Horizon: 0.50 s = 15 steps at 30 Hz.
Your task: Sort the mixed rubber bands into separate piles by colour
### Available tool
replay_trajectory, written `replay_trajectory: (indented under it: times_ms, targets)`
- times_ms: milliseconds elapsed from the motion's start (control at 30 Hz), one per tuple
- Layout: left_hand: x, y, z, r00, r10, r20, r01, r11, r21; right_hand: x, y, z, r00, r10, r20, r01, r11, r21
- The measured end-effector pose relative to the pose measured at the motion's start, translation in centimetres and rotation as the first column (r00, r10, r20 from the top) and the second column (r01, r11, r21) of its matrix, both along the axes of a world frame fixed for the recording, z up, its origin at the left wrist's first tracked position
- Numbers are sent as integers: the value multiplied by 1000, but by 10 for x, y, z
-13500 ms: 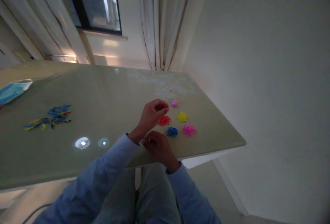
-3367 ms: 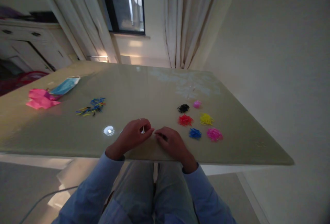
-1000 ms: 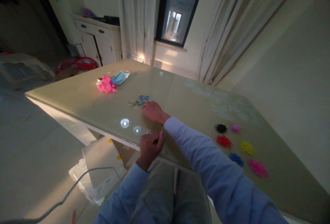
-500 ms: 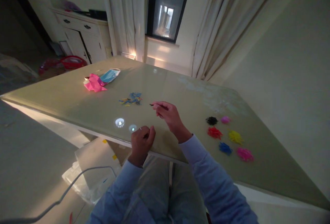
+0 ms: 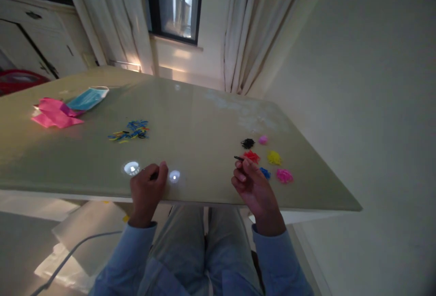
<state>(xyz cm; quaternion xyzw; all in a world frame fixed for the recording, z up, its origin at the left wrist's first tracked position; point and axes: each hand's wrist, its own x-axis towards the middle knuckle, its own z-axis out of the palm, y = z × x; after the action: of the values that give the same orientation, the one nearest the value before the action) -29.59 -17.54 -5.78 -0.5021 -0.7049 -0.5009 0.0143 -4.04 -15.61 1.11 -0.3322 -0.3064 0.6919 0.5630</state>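
Observation:
My right hand point(image 5: 255, 189) pinches a small thin black piece point(image 5: 239, 158) between thumb and fingers, just in front of the red pile point(image 5: 252, 156). Around it lie a black pile point(image 5: 247, 143), a small pink-purple pile point(image 5: 263, 140), a yellow pile point(image 5: 274, 157), a blue pile point(image 5: 265, 173), partly behind my fingers, and a pink pile point(image 5: 284, 175). My left hand point(image 5: 148, 191) is curled into a fist above the table's near edge; whether it holds anything is hidden. Beyond it sits a mixed pile point(image 5: 131, 131) of blue, yellow and black pieces.
On the left of the glossy table point(image 5: 190, 146) lie crumpled pink paper or cloth point(image 5: 56, 113) and a blue face mask point(image 5: 88, 99). A cable point(image 5: 71, 253) hangs below the near edge. Curtains, a window and a cabinet stand behind.
My right hand has moved right, from near the mixed pile to the coloured piles, with the black piece still pinched. The view has turned right. My left hand stays fisted near the edge.

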Motion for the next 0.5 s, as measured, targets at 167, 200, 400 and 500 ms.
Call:
replay_trajectory:
  times_ms: [167,200,400,500]
  targets:
    - [2,1,2,998,53,-27,-56,993,-109,8,-5,5,999,-35,-27,36,999,6]
    - [2,2,2,998,58,-36,-62,990,-129,8,-6,5,999,-32,-28,33,999,11]
    - [4,4,4,993,95,-66,-105,980,-168,14,-6,-1,996,-41,-76,39,999,-35]
    - [5,4,5,993,99,-59,-109,975,-194,18,-5,-4,996,-60,-70,56,997,-57]
